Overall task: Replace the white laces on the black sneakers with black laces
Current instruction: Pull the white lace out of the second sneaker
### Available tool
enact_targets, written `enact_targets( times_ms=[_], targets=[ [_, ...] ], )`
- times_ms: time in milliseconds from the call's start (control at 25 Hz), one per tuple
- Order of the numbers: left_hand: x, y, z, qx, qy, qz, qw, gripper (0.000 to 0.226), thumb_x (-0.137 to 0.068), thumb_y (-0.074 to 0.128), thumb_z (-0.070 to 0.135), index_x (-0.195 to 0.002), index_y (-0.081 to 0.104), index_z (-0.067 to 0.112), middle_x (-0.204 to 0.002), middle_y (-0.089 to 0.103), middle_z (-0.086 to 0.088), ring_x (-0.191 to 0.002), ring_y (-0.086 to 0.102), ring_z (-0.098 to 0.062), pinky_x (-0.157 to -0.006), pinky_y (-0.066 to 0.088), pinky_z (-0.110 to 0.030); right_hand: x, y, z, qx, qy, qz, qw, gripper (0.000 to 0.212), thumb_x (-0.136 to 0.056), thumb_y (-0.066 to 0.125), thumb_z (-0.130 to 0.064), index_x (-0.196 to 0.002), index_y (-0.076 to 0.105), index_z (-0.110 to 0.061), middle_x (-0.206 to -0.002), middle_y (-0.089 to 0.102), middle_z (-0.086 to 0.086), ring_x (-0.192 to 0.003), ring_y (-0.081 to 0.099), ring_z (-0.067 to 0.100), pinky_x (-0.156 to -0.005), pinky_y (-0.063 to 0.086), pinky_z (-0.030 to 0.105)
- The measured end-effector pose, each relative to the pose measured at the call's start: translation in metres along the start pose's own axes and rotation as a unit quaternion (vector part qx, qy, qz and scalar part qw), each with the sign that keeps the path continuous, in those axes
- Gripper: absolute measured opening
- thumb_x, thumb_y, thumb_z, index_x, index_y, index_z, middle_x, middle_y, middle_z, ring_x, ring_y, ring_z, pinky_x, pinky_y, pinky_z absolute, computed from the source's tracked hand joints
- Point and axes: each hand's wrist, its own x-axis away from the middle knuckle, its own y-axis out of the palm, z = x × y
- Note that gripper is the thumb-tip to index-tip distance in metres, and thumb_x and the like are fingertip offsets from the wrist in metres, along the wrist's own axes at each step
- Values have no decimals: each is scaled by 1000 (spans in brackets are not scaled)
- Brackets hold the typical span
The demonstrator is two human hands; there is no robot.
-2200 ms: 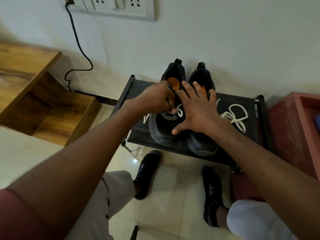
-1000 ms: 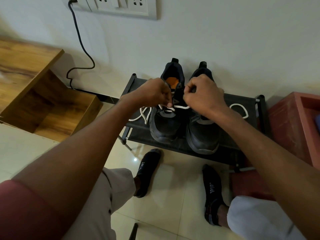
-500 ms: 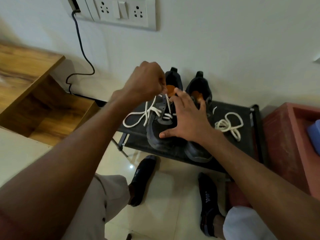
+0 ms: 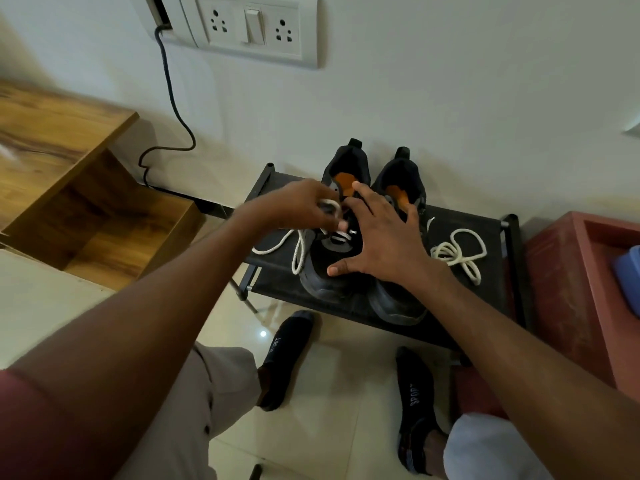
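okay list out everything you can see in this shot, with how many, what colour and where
sneakers: two, black with orange insoles, on the rack
white lace: one, part-threaded in the sneaker on the left of the picture
loose lace: one, white, coiled on the rack beside the other sneaker
rack: one, black, against the wall
socket panel: one, white, on the wall
cable: one, dark, hanging from the panel
wooden unit: one, brown, far left
red box: one, far right
left hand: pinches the white lace
right hand: spread flat on the sneakers
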Motion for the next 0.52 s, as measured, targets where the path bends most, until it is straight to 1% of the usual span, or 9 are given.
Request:
enact_targets(
  times_ms=[40, 80, 160, 200, 280, 360, 440, 520],
  targets=[
    [-2, 6, -3, -26, 10, 6, 1000, 24, -83, 84, 45, -97, 74, 28, -92, 73, 3, -86, 70, -12, -76, 54, -31, 0, -1, 1, 13, 0, 2, 1000, 123, -64, 71, -88, -162, 22, -32, -175, -3, -7, -161, 10, 21, -124, 2, 70],
    [-5, 11, -3, -19, 16, 27, 999, 22, -82, 85, 44, -90, 74, 28, -88, 74, 2, -85, 71, -14, -76, 55, -33, 1, -3, 2, 22, 0, 4, 1000, 121, -64, 70, -89, -162, 25, -33, -175, -1, -6, -160, 12, 22, -124, 2, 69],
    [-9, 17, -3, 46, 8, 70, 996, 19, -84, 86, 36, -82, 74, 21, -81, 74, -2, -78, 72, -14, -69, 56, -33, 1, -3, 3, 26, -5, 11, 1000, 118, -64, 71, -88, -160, 29, -35, -174, 2, -4, -160, 17, 24, -124, 2, 67],
    [-10, 19, -2, 96, -4, 80, 992, 18, -87, 84, 30, -82, 72, 18, -78, 73, -2, -73, 71, -13, -64, 54, -29, 1, -3, 3, 24, -8, 15, 1000, 117, -63, 72, -87, -159, 31, -34, -174, 4, -3, -159, 20, 24, -124, 3, 67],
    [-11, 21, -3, 185, -42, 91, 978, 15, -93, 78, 24, -86, 70, 13, -78, 72, -5, -69, 68, -14, -60, 52, -25, 0, -3, 3, 19, -10, 26, 999, 115, -62, 75, -85, -155, 35, -31, -172, 9, -2, -157, 26, 25, -125, 7, 66],
    [-12, 26, -2, 251, -95, 111, 957, 13, -98, 72, 21, -96, 71, 8, -86, 75, -13, -73, 68, -19, -62, 53, -29, -1, -3, 2, 12, -12, 35, 999, 111, -61, 78, -83, -151, 41, -29, -171, 12, -2, -155, 30, 25, -126, 10, 65],
    [-15, 33, 3, 311, -159, 139, 927, 16, -101, 66, 17, -106, 70, 2, -92, 77, -15, -70, 67, -19, -62, 51, -30, -1, -2, 0, 4, -17, 42, 999, 105, -62, 80, -81, -146, 46, -29, -171, 13, -2, -154, 32, 26, -125, 11, 64],
    [-17, 36, 9, 368, -217, 158, 890, 14, -104, 61, 14, -105, 69, 3, -84, 75, -11, -63, 64, -17, -58, 50, -28, 0, -1, -1, -2, -19, 44, 999, 100, -62, 81, -78, -144, 48, -31, -172, 12, -2, -154, 32, 26, -124, 10, 64]
  ],
)
